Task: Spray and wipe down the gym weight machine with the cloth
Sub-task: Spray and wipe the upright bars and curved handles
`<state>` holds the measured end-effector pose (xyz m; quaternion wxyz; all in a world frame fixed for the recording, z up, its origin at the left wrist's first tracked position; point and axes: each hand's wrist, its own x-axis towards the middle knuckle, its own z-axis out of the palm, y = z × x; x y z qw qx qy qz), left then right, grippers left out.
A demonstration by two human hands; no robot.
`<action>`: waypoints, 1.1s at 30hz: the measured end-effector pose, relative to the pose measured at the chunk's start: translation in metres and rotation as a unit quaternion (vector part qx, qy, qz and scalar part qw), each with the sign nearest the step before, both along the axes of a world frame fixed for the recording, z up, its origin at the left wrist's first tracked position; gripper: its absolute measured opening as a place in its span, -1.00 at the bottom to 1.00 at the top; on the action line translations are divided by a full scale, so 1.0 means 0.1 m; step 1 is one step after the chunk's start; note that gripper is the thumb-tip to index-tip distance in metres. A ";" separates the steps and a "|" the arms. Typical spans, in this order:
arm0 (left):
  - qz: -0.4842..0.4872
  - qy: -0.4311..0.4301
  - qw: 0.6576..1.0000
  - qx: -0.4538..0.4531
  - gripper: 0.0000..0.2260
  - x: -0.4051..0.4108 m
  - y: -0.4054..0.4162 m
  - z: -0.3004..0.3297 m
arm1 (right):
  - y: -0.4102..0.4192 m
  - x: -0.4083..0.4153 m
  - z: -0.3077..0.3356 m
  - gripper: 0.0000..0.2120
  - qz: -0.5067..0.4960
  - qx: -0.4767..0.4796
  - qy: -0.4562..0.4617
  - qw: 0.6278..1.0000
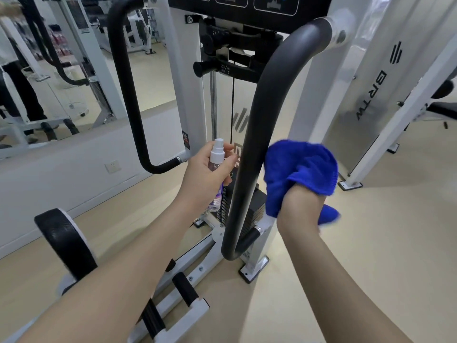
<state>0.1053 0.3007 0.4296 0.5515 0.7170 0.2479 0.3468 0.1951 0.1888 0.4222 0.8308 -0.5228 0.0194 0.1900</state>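
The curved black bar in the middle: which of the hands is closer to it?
Right. The right hand presses the blue cloth against the curved black bar from its right side. The left hand holds the spray bottle just left of the bar, apart from it.

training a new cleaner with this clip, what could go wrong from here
The left hand holds the spray bottle close to the weight stack and cable, so mist could land there instead of on the bar.

The right hand grips the cloth bunched against the bar; loose folds may wipe unevenly or snag near the lower bar joint.

The person stands close to the footrests, which may be a trip hazard.
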 end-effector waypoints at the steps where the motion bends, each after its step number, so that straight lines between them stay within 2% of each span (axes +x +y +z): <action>1: 0.000 0.004 1.000 0.003 -0.91 -0.02 0.02 -0.01 | -0.02 -0.11 0.04 -0.87 0.022 -0.038 -0.104 0.994; 2: -0.002 0.005 1.000 0.002 -0.91 -0.05 0.01 -0.01 | -0.03 -0.21 0.06 -0.90 0.028 -0.084 -0.262 0.961; 3: 0.000 -0.001 1.000 -0.012 -0.93 -0.09 0.02 -0.01 | -0.04 -0.28 0.05 -0.86 0.020 -0.122 -0.445 0.887; 4: 0.008 -0.015 0.999 -0.044 -0.97 -0.12 0.04 -0.01 | -0.02 -0.25 -0.02 -0.78 0.010 -0.164 -0.607 0.777; 5: 0.017 -0.027 0.998 -0.061 -0.94 -0.15 0.06 -0.02 | 0.00 -0.14 -0.12 -0.73 -0.009 -0.216 -0.734 0.644; 6: 0.034 -0.034 0.996 -0.072 -0.84 -0.21 0.09 -0.04 | 0.03 -0.01 -0.22 -0.72 -0.037 -0.270 -0.809 0.520; 7: 0.049 -0.039 0.995 -0.071 -0.76 -0.25 0.12 -0.07 | 0.05 0.14 -0.31 -0.68 -0.046 -0.325 -0.845 0.422; 8: 0.054 -0.037 0.996 -0.056 -0.73 -0.29 0.16 -0.12 | 0.07 0.25 -0.38 -0.59 -0.033 -0.375 -0.859 0.348; 10: 0.034 -0.020 0.999 -0.032 -0.72 -0.36 0.21 -0.16 | 0.03 0.33 -0.36 -0.46 0.025 -0.421 -0.869 0.259; 14: 0.061 0.001 0.997 -0.045 -0.85 -0.43 0.29 -0.31 | 0.13 0.28 0.05 -0.51 0.146 -0.420 -0.889 0.108; 16: 0.086 0.004 0.995 -0.047 -0.89 -0.44 0.31 -0.36 | 0.22 0.28 0.26 -0.45 0.195 -0.391 -0.900 0.008; 17: 0.093 0.009 0.995 -0.044 -0.90 -0.45 0.32 -0.37 | 0.25 0.27 0.34 -0.51 0.223 -0.371 -0.901 -0.035; 18: 0.098 0.018 0.994 -0.040 -0.91 -0.45 0.32 -0.38 | 0.27 0.27 0.43 -0.59 0.262 -0.354 -0.896 -0.060; 19: 0.098 0.022 0.994 -0.038 -0.91 -0.46 0.33 -0.36 | 0.29 0.27 0.52 -0.57 0.293 -0.345 -0.889 -0.071; 21: 0.095 0.012 0.995 -0.042 -0.92 -0.46 0.32 -0.33 | 0.30 0.31 0.67 -0.37 0.317 -0.342 -0.880 -0.091; 24: 0.079 -0.001 0.996 -0.045 -0.92 -0.46 0.30 -0.27 | 0.30 0.30 0.85 -0.30 0.205 -0.399 -0.883 -0.139; 26: 0.068 0.006 0.997 -0.040 -0.91 -0.44 0.28 -0.27 | 0.33 0.24 0.72 -0.42 0.148 -0.463 -0.851 -0.199; 29: 0.068 0.011 0.997 -0.036 -0.89 -0.43 0.24 -0.32 | 0.34 0.03 0.39 -0.67 0.147 -0.530 -0.793 -0.262; 31: 0.068 0.013 0.997 -0.032 -0.89 -0.41 0.20 -0.35 | 0.35 0.07 0.35 -0.70 0.118 -0.529 -0.798 -0.265; 33: 0.059 0.021 0.998 -0.022 -0.90 -0.38 0.14 -0.32 | 0.32 0.27 0.48 -0.75 0.057 -0.472 -0.853 -0.217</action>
